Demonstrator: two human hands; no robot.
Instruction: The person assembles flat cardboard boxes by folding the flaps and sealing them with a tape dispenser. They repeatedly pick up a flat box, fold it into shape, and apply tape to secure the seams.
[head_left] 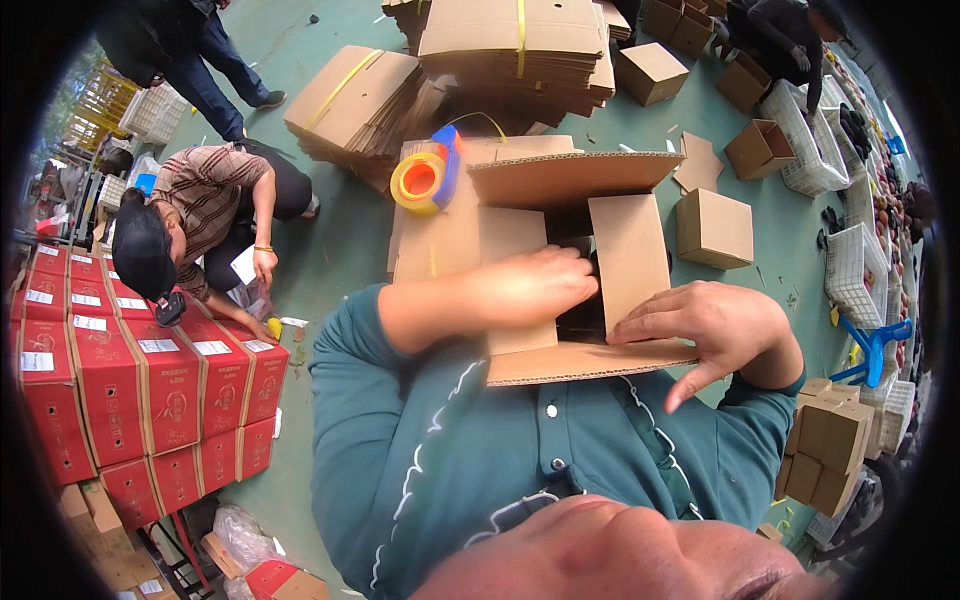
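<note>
The person holds a brown corrugated cardboard box [570,270] close against the chest, its flaps standing open. The left hand [535,285] lies flat on the left inner flap, fingers stretched toward the middle of the box and pressing the flap down; it grips nothing. The right hand [715,325] rests on the right inner flap, fingers spread and pushing at its lower edge, thumb pointing down past the near flap; it too is open, closed around nothing. The far outer flap stands up behind the hands, and the near outer flap juts toward the teal shirt.

Just beyond the box, on a flattened carton [440,235], sits a tape dispenser [428,175] with an orange roll and a blue handle. Behind it lie strapped bundles of flat cardboard [500,45] on the green floor [340,250]. A small closed box [714,228] stands on the floor to the right. On the left, a stack of red cartons [140,385] rises beside a crouching person in a striped shirt [210,185]. White plastic crates [855,270] line the right edge.
</note>
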